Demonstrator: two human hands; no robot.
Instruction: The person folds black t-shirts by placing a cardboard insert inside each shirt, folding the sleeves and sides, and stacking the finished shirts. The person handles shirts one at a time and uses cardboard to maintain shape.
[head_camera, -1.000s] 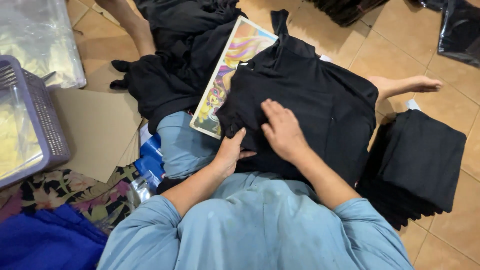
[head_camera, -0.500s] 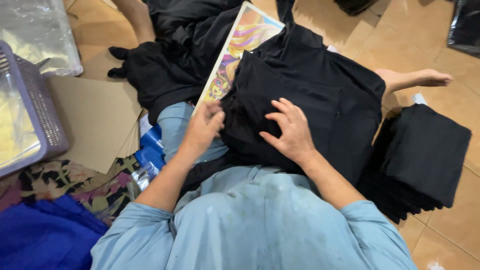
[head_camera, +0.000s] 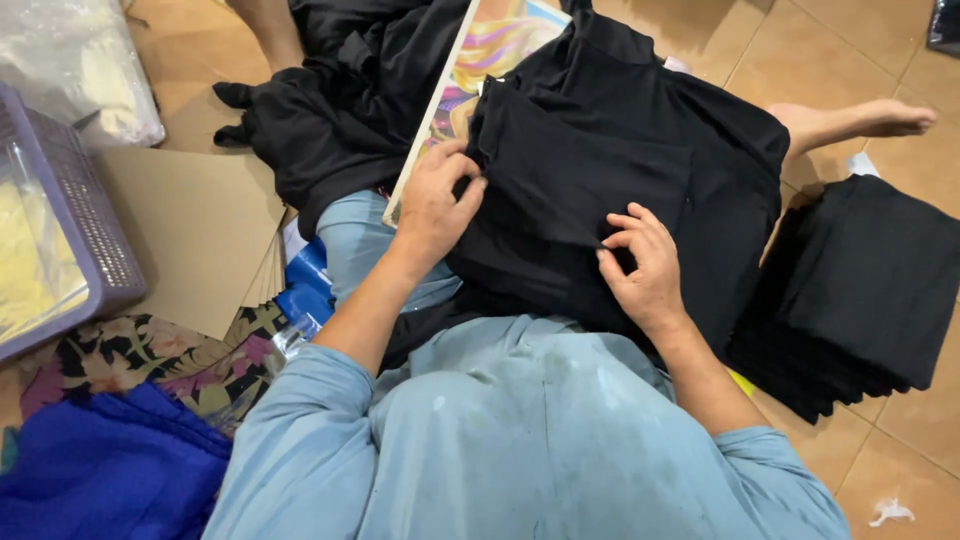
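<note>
Seated on a tiled floor (head_camera: 420, 40), looking down at a black garment (head_camera: 590, 190) spread across the lap and over a colourful printed board (head_camera: 470, 80). Left hand (head_camera: 432, 205) at the garment's left edge, fingers curled and pinching the cloth at the corner of a folded-over panel, just beside the board's long edge. Right hand (head_camera: 645, 265) at the lower right of that same panel, thumb and forefinger pinched on its lower edge, other fingers loose. Both hands thus grasping the one garment, neither clenched empty. Folded panel lying between the hands, long axis slanting from the lower left near the body up and away to the right, roughly along the board. Left hand higher and farther from the body, right hand lower and closer in; both touching the cloth, so neither truly nearer. Beyond the left hand, a heap of black clothes (head_camera: 340, 110) on the floor; well to the right, a neat stack of folded black garments (head_camera: 860, 290), apart from the right hand. Farther left, sheets of brown cardboard (head_camera: 190, 220), a purple plastic basket (head_camera: 85, 220), and blue cloth (head_camera: 100, 470) near the knee.
</note>
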